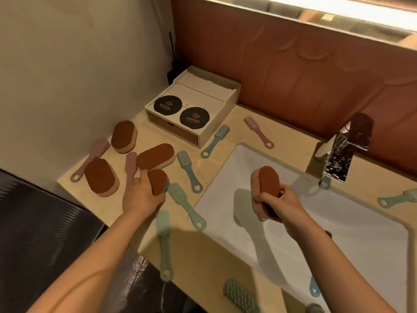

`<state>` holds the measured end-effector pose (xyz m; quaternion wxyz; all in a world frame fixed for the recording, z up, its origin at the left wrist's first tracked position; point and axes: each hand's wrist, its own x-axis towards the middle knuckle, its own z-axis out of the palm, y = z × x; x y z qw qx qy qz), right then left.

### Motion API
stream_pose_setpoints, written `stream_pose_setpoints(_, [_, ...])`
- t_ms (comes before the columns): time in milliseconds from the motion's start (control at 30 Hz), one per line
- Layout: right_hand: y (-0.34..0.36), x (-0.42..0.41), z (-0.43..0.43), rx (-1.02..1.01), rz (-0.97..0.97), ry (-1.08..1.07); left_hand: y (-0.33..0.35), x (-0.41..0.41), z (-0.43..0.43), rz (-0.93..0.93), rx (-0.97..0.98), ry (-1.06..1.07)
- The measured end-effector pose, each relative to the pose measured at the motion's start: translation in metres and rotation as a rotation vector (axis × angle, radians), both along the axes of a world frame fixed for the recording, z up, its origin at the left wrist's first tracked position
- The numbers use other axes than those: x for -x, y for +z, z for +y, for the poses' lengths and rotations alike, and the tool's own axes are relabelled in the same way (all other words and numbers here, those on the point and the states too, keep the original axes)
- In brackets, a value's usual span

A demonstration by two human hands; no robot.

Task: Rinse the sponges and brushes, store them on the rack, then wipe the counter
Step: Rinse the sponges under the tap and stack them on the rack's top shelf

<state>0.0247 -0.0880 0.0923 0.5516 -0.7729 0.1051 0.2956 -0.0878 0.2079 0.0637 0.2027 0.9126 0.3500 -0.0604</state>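
My right hand grips an oval brown-topped sponge on its edge above the white sink basin. On the beige counter, my left hand closes around another brown sponge. Three more brown sponges lie to the left: one far, one in the middle, one near the counter's left edge. Several teal brushes, such as one beside my left hand, and pink brushes are scattered over the counter.
A white wooden box with two black round lids stands at the back against the wall. The chrome faucet rises behind the sink at right, no water visible. A dark bin or bag sits below the counter's left edge.
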Motion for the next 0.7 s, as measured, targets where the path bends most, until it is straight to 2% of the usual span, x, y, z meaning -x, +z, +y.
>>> stream_pose_setpoints(233, [0.012, 0.026, -0.031, -0.048, -0.085, -0.037, 0.03, -0.009, -0.029, -0.207, 0.067, 0.039])
stream_pose_setpoints(400, [0.025, 0.045, -0.047, -0.136, -0.191, -0.147, 0.065, -0.026, -0.086, -0.32, 0.536, 0.028])
stream_pose_setpoints(600, [0.035, 0.062, -0.072, -0.146, -0.287, -0.271, 0.078, -0.039, -0.167, -0.177, 1.163, 0.03])
stream_pose_setpoints(700, [0.033, 0.067, -0.084, -0.132, -0.312, -0.314, 0.079, -0.046, -0.199, -0.102, 1.321, 0.001])
